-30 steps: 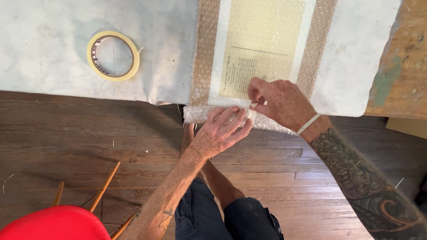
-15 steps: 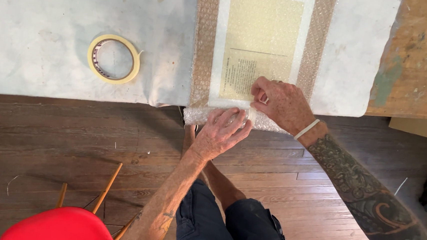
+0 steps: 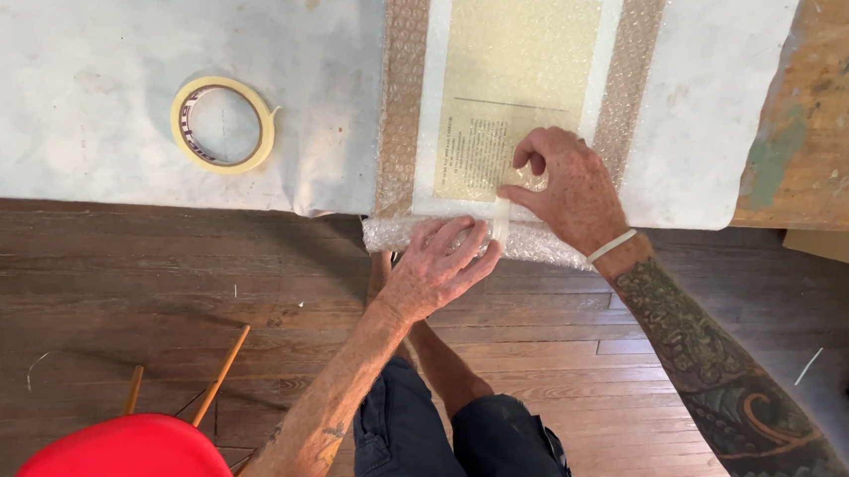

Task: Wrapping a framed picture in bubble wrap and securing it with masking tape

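A flat framed sheet wrapped in bubble wrap (image 3: pixel 515 85) lies on the paper-covered table (image 3: pixel 76 95). Its folded lower edge (image 3: pixel 544 245) hangs at the table's front. My left hand (image 3: pixel 437 269) presses flat on that folded edge from below. My right hand (image 3: pixel 567 189) rests on the wrap just above it, thumb and fingers pinching down a short strip of pale tape (image 3: pixel 499 219) that runs over the fold. A roll of masking tape (image 3: pixel 222 125) lies on the table to the left, apart from both hands.
Bare worn wood of the table (image 3: pixel 841 128) shows at the right. Below is a dark plank floor (image 3: pixel 142 289). A red chair seat (image 3: pixel 131 452) with wooden legs stands at the lower left. My knees in dark trousers (image 3: pixel 459 450) are under the table edge.
My right hand has slid up onto the wrapped sheet, pressing the tape strip upward over the fold. My left hand has stayed on the folded edge.
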